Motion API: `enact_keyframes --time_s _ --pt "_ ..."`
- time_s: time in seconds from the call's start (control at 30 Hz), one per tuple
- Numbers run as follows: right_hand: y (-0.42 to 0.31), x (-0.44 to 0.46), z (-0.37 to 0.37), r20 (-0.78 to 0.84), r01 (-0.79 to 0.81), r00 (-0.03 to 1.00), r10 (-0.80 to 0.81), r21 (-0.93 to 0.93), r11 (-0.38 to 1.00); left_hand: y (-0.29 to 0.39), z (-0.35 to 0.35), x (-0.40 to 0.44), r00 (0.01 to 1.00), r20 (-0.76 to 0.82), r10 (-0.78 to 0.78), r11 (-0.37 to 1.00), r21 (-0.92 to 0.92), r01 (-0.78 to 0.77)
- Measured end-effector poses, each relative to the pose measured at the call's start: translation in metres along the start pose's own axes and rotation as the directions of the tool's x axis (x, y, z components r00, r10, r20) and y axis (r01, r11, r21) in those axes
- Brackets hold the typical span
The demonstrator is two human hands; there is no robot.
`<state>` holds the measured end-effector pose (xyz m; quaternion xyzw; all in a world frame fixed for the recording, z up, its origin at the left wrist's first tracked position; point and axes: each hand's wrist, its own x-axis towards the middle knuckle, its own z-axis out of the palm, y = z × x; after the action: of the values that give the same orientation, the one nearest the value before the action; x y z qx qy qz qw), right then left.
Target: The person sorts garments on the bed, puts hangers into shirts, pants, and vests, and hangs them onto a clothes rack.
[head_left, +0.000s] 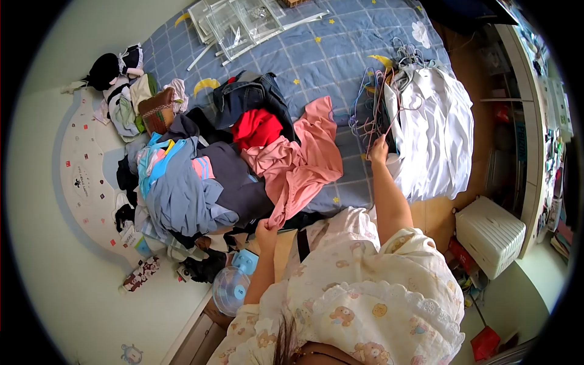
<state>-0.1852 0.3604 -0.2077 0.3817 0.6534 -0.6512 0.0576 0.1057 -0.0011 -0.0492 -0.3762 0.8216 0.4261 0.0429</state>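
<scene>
Pinching one end of a pink garment in the clenched grip of the left hand, at the near edge of a bed made up in blue plaid with moons and stars. Reaching with the right hand toward the bed's right edge, grip closed on a slim pink hanger beside a loose tangle of hangers. Lying creased from the left hand back to the middle of the bed, in the case of the pink garment, and bunched on its left against a bright red garment.

Heaped farther left, between the bed's middle and the headboard: dark denim, a dark gray garment, a blue-gray shirt and a brown patterned bag. Propped near the far left corner: a dark-haired doll. Layered along the right edge, just right of the right hand: white shirts, collars toward the far edge and lower ends toward the near right corner. Stacked at the far edge: clear plastic panels.

Standing below the near edge, left of the left forearm: a blue fan. Resting on the floor beyond the near right corner: a ribbed white suitcase.
</scene>
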Motion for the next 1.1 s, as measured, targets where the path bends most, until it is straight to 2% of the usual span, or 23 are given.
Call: enact_keyframes --time_s 0.07,0.17,0.27,0.3,0.4,0.43,0.53,0.63,0.67,0.73,0.77,0.83,0.87,0.93,1.0,1.03,1.1 --pt "0.017 0.012 0.001 -0.033 0.053 0.998 -0.054 -0.031 0.998 -0.006 0.001 -0.002 1.0 0.012 -0.009 0.999 0.04 0.009" --pt "0.013 0.004 -0.003 0.051 -0.113 0.992 0.111 0.031 0.993 0.013 0.0 -0.009 0.999 0.035 -0.027 0.999 0.046 0.025" --pt "0.039 0.013 -0.002 0.147 -0.064 0.987 0.061 0.014 0.998 0.01 0.005 -0.005 0.999 0.033 -0.012 1.0 0.013 0.011" --pt "0.038 0.012 0.002 0.137 -0.129 0.983 0.122 0.048 0.99 0.006 0.006 -0.005 1.0 0.031 -0.005 1.0 -0.006 0.006" --pt "0.087 0.036 0.004 0.2 -0.008 0.98 0.015 -0.036 0.999 0.015 0.003 -0.001 0.999 0.043 -0.018 0.998 0.054 0.015" --pt "0.111 0.053 0.0 0.23 0.184 0.967 -0.113 -0.314 0.932 0.017 0.003 0.001 0.999 0.043 -0.024 0.998 0.054 0.022" --pt "0.1 0.057 0.007 0.137 0.119 0.989 -0.056 -0.512 0.851 0.02 0.003 0.002 0.997 0.049 -0.052 0.997 0.051 0.049" --pt "0.075 0.065 0.012 0.109 -0.011 0.992 0.059 -0.393 0.919 0.022 0.007 0.003 0.996 0.048 -0.077 0.996 0.045 0.074" --pt "0.044 0.058 0.012 0.139 -0.003 0.99 0.034 -0.213 0.977 0.023 0.01 0.003 0.996 0.045 -0.081 0.996 0.043 0.079" --pt "0.042 0.079 0.013 0.155 0.016 0.988 -0.013 -0.014 1.0 0.03 0.01 0.004 0.997 0.033 -0.068 0.997 0.046 0.066" --pt "0.034 0.087 0.01 0.229 -0.26 0.949 0.216 0.181 0.949 0.036 0.009 0.004 0.998 0.03 -0.053 0.997 0.051 0.051" --pt "-0.012 0.052 0.016 0.194 -0.003 0.981 0.026 -0.116 0.993 0.038 0.005 0.001 1.0 0.022 -0.017 0.996 0.089 0.015" --pt "-0.03 0.037 0.023 0.202 0.134 0.976 -0.082 -0.259 0.956 0.036 0.005 0.003 1.0 0.011 0.01 0.993 0.117 -0.011" --pt "-0.046 0.021 0.033 0.228 0.037 0.974 -0.007 -0.13 0.991 0.039 0.005 0.009 0.998 -0.031 0.048 0.991 0.122 -0.044" --pt "-0.076 -0.022 0.031 0.336 0.33 0.913 -0.231 -0.276 0.903 0.049 0.008 0.017 0.994 -0.086 0.064 0.995 0.077 -0.057" --pt "-0.093 -0.041 0.03 0.357 0.428 0.882 -0.307 -0.336 0.839 0.065 0.005 0.02 0.995 -0.077 0.066 0.996 0.063 -0.061" --pt "-0.111 -0.065 0.022 0.404 0.554 0.823 -0.4 -0.408 0.726 0.074 0.006 0.034 0.968 -0.134 0.214 0.977 0.054 -0.208"
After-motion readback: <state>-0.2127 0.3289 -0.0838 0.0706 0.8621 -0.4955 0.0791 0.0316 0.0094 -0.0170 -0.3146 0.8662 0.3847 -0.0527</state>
